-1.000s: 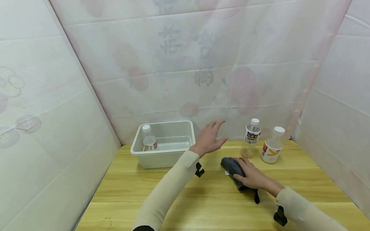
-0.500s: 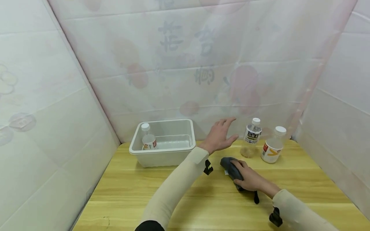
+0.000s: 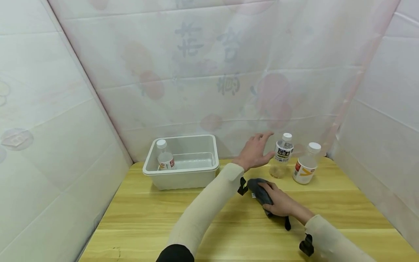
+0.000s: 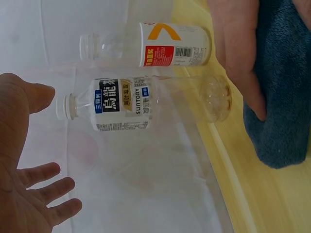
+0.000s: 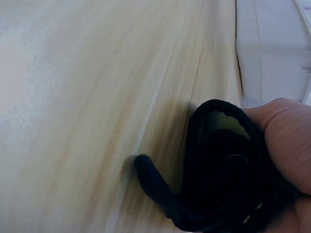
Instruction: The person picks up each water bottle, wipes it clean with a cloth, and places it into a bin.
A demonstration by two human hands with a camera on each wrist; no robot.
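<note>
My left hand (image 3: 254, 151) reaches out with thumb and fingers spread, just left of a clear oolong tea bottle (image 3: 283, 154). In the left wrist view, the white cap of that bottle lies in front of the gap between the left thumb (image 4: 41, 94) and fingers, apart from both. My right hand (image 3: 278, 200) grips a rolled dark blue-grey plush cloth (image 3: 260, 191) on the table, thumb on the near side and fingers over the far side. A dark strap (image 5: 158, 187) sticks out of the roll's near end, and a small white tag shows at its left side.
A second clear bottle (image 3: 307, 163), with a white, red and orange label, stands right of the tea bottle. At the back left is a pale plastic bin (image 3: 183, 179) with a similar bottle (image 3: 166, 156) inside. Printed white sheets (image 3: 209, 72) enclose the wooden table (image 3: 157, 225).
My left hand has moved right from near the bin to beside the tea bottle, fingers still spread. The right hand keeps its grip on the plush cloth, which stays in place.
</note>
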